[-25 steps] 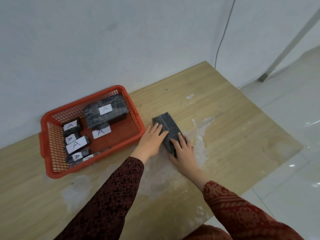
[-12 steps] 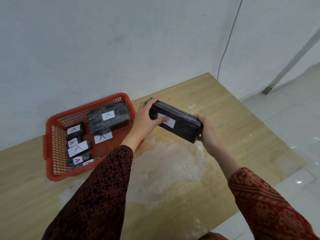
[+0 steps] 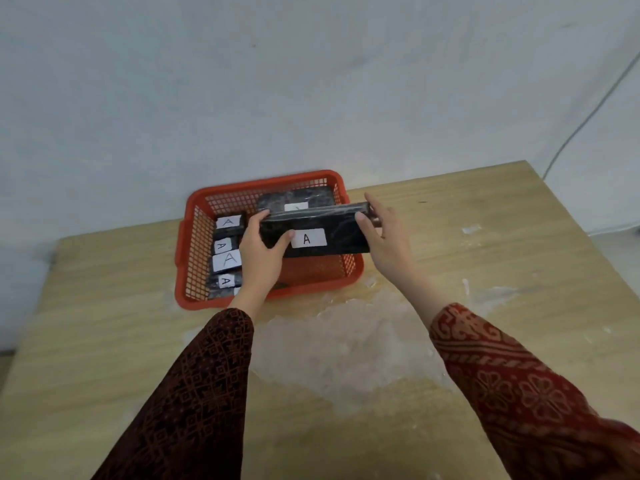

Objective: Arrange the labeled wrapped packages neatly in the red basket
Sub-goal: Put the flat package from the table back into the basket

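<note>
A long black wrapped package (image 3: 341, 233) with a white "A" label is held over the right half of the red basket (image 3: 188, 237), tilted on its long edge. My left hand (image 3: 261, 251) grips its left end and my right hand (image 3: 382, 233) grips its right end. Behind it in the basket lies another large black package (image 3: 298, 200), partly hidden. Several small labeled packages (image 3: 227, 252) sit in a column along the basket's left side.
The basket stands on a wooden table (image 3: 104, 341) against a pale wall. A whitish worn patch (image 3: 346, 341) covers the tabletop in front of the basket. A thin cable (image 3: 585, 119) runs down the wall at the right.
Both hands have lifted the long package off the table, turned its label toward me and carried it left over the basket. The view has shifted left with them.
</note>
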Demonstrator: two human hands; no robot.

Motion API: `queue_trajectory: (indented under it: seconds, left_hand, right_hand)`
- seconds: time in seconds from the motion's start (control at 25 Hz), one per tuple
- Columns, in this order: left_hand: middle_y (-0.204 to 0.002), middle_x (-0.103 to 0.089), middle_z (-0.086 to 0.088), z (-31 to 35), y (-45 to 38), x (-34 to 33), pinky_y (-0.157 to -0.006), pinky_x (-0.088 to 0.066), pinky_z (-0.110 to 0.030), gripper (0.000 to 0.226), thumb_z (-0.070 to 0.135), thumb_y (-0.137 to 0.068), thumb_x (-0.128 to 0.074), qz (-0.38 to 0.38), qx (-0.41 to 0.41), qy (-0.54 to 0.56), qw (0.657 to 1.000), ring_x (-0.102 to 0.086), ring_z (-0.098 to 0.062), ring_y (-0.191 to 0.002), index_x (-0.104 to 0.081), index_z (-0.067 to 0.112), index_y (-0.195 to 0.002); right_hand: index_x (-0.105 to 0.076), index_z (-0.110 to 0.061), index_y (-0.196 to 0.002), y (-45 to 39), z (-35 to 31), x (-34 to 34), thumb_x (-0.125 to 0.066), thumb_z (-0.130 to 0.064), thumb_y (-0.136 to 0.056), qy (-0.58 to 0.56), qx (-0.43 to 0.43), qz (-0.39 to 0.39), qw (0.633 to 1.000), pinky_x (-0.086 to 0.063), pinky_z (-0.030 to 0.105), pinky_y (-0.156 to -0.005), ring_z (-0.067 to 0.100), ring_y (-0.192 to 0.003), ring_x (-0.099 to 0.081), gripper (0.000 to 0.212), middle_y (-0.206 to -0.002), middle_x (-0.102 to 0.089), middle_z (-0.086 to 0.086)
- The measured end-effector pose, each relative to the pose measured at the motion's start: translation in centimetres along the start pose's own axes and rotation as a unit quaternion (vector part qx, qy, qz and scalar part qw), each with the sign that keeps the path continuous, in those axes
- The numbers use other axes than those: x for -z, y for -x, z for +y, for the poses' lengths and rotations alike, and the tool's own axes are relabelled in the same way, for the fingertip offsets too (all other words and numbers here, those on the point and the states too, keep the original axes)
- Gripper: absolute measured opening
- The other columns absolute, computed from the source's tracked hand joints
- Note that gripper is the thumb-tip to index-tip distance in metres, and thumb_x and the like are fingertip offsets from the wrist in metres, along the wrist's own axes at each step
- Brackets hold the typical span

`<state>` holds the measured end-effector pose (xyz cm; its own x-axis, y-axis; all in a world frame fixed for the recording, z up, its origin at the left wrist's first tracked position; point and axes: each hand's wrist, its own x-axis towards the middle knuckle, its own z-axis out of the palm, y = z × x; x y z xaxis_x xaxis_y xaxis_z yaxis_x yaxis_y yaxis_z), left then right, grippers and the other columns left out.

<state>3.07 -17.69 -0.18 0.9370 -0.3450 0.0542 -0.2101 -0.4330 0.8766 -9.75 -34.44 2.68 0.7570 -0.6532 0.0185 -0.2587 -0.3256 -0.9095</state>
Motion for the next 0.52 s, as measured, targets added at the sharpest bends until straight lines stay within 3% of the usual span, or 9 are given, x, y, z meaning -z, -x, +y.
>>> queue_trajectory:
  seconds: [0.08,0.24,0.4,0.52]
  left_hand:
    - [-0.139,-0.052,-0.004,-2.0,0.0,1.1,-0.109,-0.039,-0.042,0.056,0.032,-0.085,-0.069,0.017,0.036,-0.002,0.999,-0.045,-0.021,-0.130,-0.046,0.021,-0.134]
    - [-0.136,-0.054,-0.007,-4.9,-0.1,2.0,-0.107,-0.042,-0.045,0.059,0.034,-0.085,-0.069,-0.006,0.071,-0.050,0.996,-0.048,-0.024,-0.127,-0.044,0.018,-0.136]
    - [-0.133,-0.055,-0.010,-5.9,-0.4,1.4,-0.104,-0.043,-0.040,0.060,0.035,-0.086,-0.068,-0.044,0.065,-0.089,0.993,-0.050,-0.025,-0.124,-0.042,0.015,-0.137]
    - [-0.127,-0.053,-0.014,-6.2,-0.5,1.1,-0.094,-0.037,-0.028,0.057,0.032,-0.085,-0.070,-0.054,0.048,-0.140,0.987,-0.050,-0.027,-0.118,-0.046,0.013,-0.133]
  right_hand:
    - [-0.040,-0.023,-0.140,-0.6,0.1,-2.1,-0.050,-0.028,-0.096,0.059,0.037,-0.024,0.997,-0.042,0.007,-0.077,0.010,-0.094,-0.048,0.046,-0.111,-0.049,0.001]
    - [-0.048,-0.016,-0.133,-0.9,0.9,-4.6,-0.056,-0.011,-0.091,0.196,0.084,-0.080,0.974,-0.051,0.041,-0.089,0.028,-0.105,-0.052,0.043,-0.124,-0.047,0.014]
    - [-0.046,-0.012,-0.134,-0.5,1.8,-5.5,-0.059,-0.008,-0.089,0.278,0.128,-0.069,0.950,-0.051,0.038,-0.083,0.034,-0.120,-0.045,0.047,-0.135,-0.041,0.019]
    - [-0.041,-0.010,-0.135,-0.8,2.2,-5.9,-0.067,-0.013,-0.084,0.371,0.138,-0.115,0.911,-0.054,0.039,-0.082,0.035,-0.124,-0.041,0.057,-0.140,-0.037,0.018]
